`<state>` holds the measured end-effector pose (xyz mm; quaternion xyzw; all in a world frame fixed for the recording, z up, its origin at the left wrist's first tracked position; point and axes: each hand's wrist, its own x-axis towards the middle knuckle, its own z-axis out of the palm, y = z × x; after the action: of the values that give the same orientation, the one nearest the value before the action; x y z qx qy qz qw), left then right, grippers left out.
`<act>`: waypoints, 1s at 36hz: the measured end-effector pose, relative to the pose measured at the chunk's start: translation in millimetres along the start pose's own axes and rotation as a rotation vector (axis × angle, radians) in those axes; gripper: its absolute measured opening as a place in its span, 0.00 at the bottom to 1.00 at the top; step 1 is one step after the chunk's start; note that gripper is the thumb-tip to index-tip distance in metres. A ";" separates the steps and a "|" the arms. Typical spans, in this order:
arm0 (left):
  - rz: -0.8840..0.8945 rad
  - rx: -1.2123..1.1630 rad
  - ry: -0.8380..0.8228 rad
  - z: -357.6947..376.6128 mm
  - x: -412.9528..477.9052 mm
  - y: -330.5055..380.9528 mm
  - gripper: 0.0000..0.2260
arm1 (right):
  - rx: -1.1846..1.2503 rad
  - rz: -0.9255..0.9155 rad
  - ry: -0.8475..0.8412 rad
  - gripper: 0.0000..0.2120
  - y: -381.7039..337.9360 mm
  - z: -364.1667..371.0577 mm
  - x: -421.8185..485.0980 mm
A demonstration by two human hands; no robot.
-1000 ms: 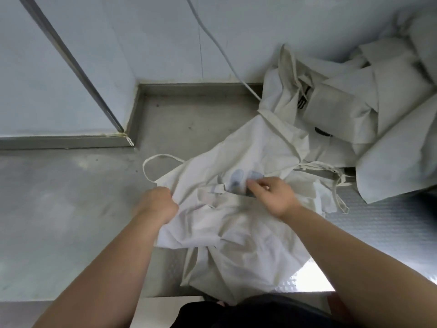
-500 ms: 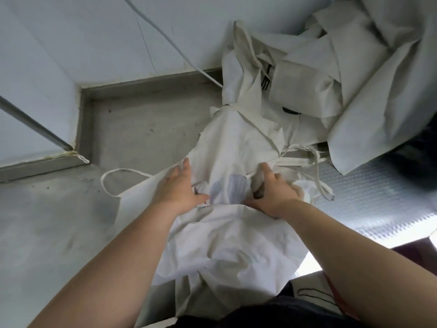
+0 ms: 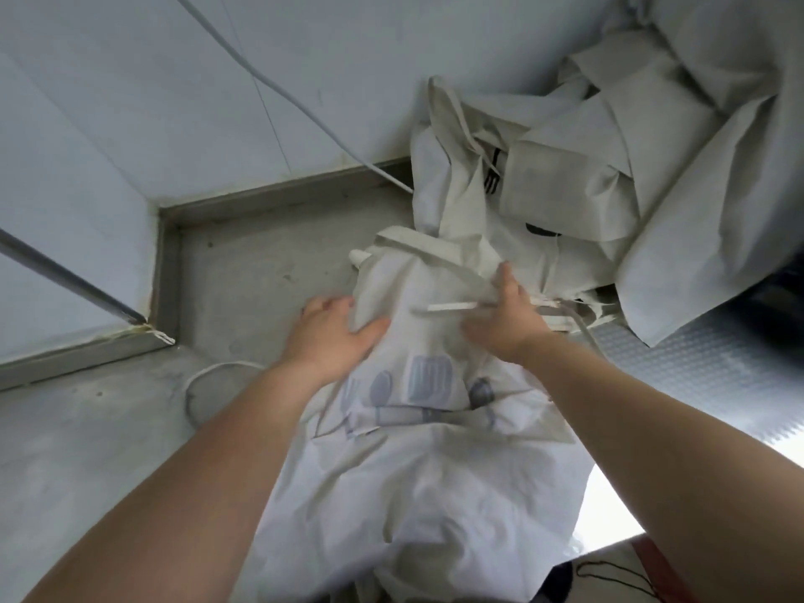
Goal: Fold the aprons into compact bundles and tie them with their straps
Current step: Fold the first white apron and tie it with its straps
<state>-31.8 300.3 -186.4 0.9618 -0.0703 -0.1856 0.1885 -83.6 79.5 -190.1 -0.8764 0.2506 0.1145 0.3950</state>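
Observation:
A cream apron [image 3: 417,463] with a faint blue-grey utensil print lies spread on the steel counter and hangs over its front edge. My left hand [image 3: 333,335] rests flat on the apron's upper left edge, fingers straight. On the upper right part lies my right hand [image 3: 504,317], pressing the cloth beside a flat strap [image 3: 452,305]. A looped strap [image 3: 209,376] lies on the counter to the left.
A heap of more cream aprons [image 3: 609,167] fills the back right corner. The steel counter [image 3: 87,450] runs left to a raised back ledge [image 3: 278,198] and pale wall. A thin white cable [image 3: 278,87] slants down the wall. A ribbed metal surface [image 3: 705,367] lies at the right.
Both hands have slid away from me up the apron, from beside the print to its top part. The cloth now lies flatter and the print shows fully.

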 end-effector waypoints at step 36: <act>-0.073 -1.242 -0.257 25.7 -290.2 51.4 0.09 | -0.175 -0.349 -0.116 0.38 25.4 -42.8 -233.0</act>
<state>-312.4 303.9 -92.6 0.6449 0.0615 -0.3120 0.6950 -294.6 114.4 -85.1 -0.9294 0.0607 0.1160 0.3450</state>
